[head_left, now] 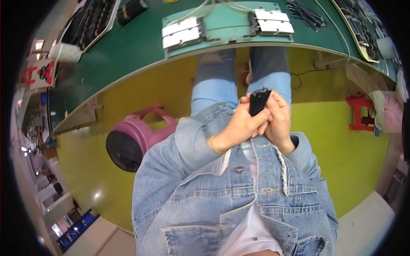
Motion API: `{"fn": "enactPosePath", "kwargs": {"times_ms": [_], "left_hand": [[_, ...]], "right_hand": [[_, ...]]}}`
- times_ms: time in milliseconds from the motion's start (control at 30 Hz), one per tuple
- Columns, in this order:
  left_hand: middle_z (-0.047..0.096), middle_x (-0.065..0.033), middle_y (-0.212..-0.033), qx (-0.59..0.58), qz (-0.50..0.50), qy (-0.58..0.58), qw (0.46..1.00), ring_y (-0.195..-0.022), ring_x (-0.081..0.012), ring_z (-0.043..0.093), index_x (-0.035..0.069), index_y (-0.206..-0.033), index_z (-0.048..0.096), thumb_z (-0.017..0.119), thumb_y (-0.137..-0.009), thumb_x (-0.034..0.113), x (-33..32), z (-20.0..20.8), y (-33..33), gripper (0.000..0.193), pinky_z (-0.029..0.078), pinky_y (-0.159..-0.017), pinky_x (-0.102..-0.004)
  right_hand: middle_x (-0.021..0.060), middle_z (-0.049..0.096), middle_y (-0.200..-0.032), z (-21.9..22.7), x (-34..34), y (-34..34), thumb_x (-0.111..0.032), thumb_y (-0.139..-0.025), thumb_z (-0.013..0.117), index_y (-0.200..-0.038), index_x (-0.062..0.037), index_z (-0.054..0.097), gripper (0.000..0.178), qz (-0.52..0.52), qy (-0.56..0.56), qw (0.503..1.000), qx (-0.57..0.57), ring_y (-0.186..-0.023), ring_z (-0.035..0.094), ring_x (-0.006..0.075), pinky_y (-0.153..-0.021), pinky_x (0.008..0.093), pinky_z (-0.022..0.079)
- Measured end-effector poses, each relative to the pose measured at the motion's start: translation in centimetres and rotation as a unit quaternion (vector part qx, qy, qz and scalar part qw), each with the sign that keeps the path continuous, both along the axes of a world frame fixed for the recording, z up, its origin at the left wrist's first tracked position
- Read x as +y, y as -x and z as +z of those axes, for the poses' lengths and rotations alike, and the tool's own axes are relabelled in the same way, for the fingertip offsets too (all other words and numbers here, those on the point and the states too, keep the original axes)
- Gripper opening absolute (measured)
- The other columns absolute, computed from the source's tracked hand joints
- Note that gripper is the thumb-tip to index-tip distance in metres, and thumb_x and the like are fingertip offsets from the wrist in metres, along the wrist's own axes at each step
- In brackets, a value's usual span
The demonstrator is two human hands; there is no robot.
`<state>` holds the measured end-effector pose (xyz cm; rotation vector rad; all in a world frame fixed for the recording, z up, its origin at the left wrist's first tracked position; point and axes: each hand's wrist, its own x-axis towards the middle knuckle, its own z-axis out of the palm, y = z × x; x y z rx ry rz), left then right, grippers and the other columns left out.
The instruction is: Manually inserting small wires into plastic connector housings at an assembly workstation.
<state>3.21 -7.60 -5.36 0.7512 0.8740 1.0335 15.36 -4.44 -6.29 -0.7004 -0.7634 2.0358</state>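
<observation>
Both my hands are wrapped around an upright bundle of thin black strands [259, 102], held in front of my lap below the table's front edge. My left hand [241, 124] closes on its left side, thumb across the front. On the other side my right hand [279, 118] grips it with bent fingers. The strands' upper ends stick out above the fingers; the lower part is hidden in my hands. What exactly the strands are is too small to tell.
A green table [124, 53] holds a light green fixture board [226, 34] with silver blocks, loose black strands [307, 16], a tied black roll [131, 12], a left tray [92, 25] and a right tray [356, 32]. A purple stool [143, 132] and red stool [361, 113] stand below.
</observation>
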Motion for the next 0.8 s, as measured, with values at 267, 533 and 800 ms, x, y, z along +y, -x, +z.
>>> {"fn": "enactPosePath", "kwargs": {"times_ms": [267, 533, 800], "left_hand": [[0.053, -0.0011, -0.067, 0.036, -0.099, -0.018, 0.994, -0.058, -0.0097, 0.053, 0.004, -0.101, 0.052, 0.057, -0.080, 0.017, 3.1, -0.6, 1.6, 0.025, 0.043, -0.052, -0.0237], [0.050, -0.0057, -0.098, 0.031, -0.168, 0.022, 0.985, -0.093, -0.0127, 0.050, 0.004, -0.107, 0.046, 0.056, -0.080, 0.016, 7.7, 1.7, 2.0, 0.032, 0.042, -0.078, -0.0300], [0.050, 0.0000, -0.066, -0.003, -0.123, 0.127, 0.984, -0.059, -0.0070, 0.051, 0.005, -0.097, 0.045, 0.055, -0.081, 0.015, 1.3, -2.9, -0.8, 0.021, 0.040, -0.051, -0.0225]], "right_hand": [[0.0260, 0.058, -0.090, -1.5, 2.9, 1.1, -0.015, -0.091, 0.041, -0.083, 0.0003, 0.043, 0.018, -0.103, -0.269, 0.956, -0.061, -0.076, 0.060, 0.0297, -0.069, 0.0399, 0.050], [0.0261, 0.058, -0.090, 1.5, 5.0, 1.1, -0.015, -0.091, 0.041, -0.079, -0.0004, 0.040, 0.019, -0.134, -0.130, 0.980, -0.073, -0.085, 0.058, 0.0315, -0.077, 0.0416, 0.047], [0.0257, 0.056, -0.091, -2.3, -0.3, -0.5, -0.016, -0.092, 0.038, -0.083, 0.0010, 0.041, 0.020, -0.129, -0.084, 0.987, -0.052, -0.085, 0.059, 0.0301, -0.075, 0.0393, 0.047]]}}
